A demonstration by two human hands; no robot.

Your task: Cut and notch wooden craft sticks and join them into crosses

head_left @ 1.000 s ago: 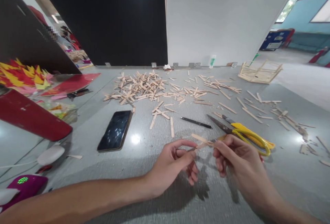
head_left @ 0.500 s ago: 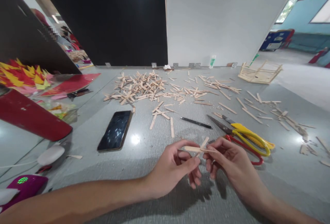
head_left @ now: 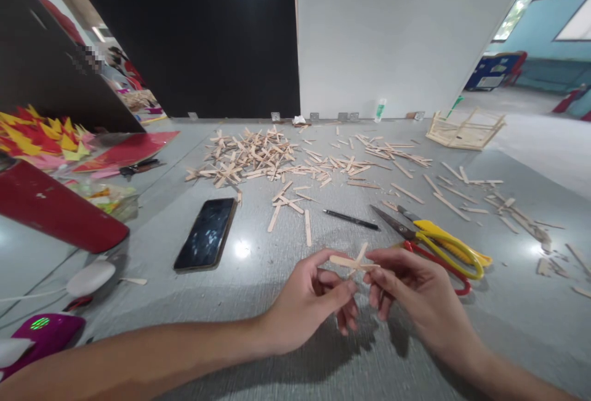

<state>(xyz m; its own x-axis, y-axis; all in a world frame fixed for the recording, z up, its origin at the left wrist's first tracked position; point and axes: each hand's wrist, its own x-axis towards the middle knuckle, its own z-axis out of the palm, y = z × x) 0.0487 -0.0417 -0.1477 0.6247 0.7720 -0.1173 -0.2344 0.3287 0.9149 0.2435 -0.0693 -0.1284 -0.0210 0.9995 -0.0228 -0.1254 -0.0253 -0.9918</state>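
Several short wooden craft sticks (head_left: 354,263), crossed into a star-like piece, are held just above the table between my two hands. My left hand (head_left: 318,293) pinches the piece from the left, its thumb below and index finger above. On the other side, the thumb and fingers of my right hand (head_left: 410,281) close on the right end of a stick. Beyond the right hand lie scissors (head_left: 427,241) with one yellow and one red handle, and a yellow box cutter (head_left: 455,242) partly under them. A black pen (head_left: 351,220) rests past the fingertips.
A big pile of craft sticks (head_left: 256,154) spreads across the table. A phone (head_left: 205,234) lies to the left, near a red cylinder (head_left: 64,204) and a purple glue-gun-like device (head_left: 50,339). At back right stands a stick frame (head_left: 466,131); upright panels (head_left: 392,31) border the back.
The crossed sticks have tilted slightly, and the right-hand stick shows broader. My right hand has shifted a little while both hands keep their hold. The table items look unmoved.
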